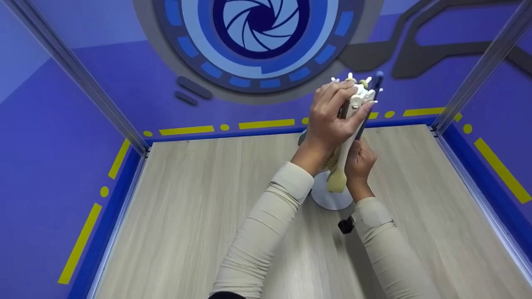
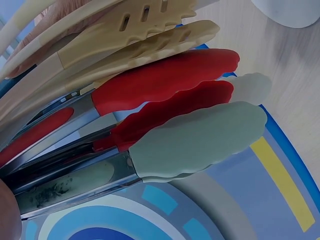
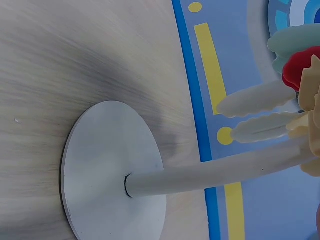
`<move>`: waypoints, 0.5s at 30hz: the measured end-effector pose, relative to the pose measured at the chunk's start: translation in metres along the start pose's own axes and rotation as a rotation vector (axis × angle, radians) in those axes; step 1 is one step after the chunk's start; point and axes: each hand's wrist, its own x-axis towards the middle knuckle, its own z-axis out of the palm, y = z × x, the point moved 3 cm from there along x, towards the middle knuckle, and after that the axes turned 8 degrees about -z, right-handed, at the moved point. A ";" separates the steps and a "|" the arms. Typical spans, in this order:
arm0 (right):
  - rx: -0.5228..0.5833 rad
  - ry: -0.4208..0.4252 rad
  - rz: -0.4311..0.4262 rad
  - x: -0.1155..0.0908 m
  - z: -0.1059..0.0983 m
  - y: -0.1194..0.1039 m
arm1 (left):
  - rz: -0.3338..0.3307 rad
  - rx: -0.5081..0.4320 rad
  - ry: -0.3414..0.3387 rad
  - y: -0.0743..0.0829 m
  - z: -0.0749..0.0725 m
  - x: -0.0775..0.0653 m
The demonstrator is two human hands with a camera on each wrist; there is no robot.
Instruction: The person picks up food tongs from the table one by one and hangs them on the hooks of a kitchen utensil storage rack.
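In the head view my left hand [image 1: 332, 112] grips the top of a utensil stand with white hooks [image 1: 361, 93], its thumb along the near side. Just below, my right hand [image 1: 360, 160] is curled round the lower end of a long dark blue utensil [image 1: 375, 85], whose kind is hidden. On the stand hang a beige-headed utensil [image 1: 337, 181], red-tipped tongs [image 2: 170, 80], green-tipped tongs [image 2: 200, 142] and beige slotted utensils [image 2: 135, 22]. The stand's pole [image 3: 220, 172] rises from a round metal base [image 3: 110, 150].
The stand's base sits on a wood-grain table [image 1: 199, 216]. Behind it rises a blue printed wall panel [image 1: 257, 99]; more blue panels with metal posts [image 1: 83, 74] close in both sides. A small black object [image 1: 346, 226] is by the right wrist.
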 end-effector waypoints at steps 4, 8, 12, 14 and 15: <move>0.016 0.002 -0.001 -0.001 0.001 0.000 | -0.010 0.005 -0.001 -0.001 0.000 -0.001; 0.030 0.014 0.007 -0.002 0.000 0.001 | -0.010 0.004 -0.001 -0.001 0.000 -0.002; 0.039 0.011 0.016 -0.002 -0.001 0.002 | -0.014 0.009 -0.005 0.000 0.000 -0.001; 0.039 0.010 0.016 -0.002 -0.001 0.003 | -0.017 0.013 -0.009 0.000 0.000 -0.001; 0.040 0.009 0.015 -0.002 -0.001 0.003 | -0.017 0.016 -0.011 0.000 0.000 -0.001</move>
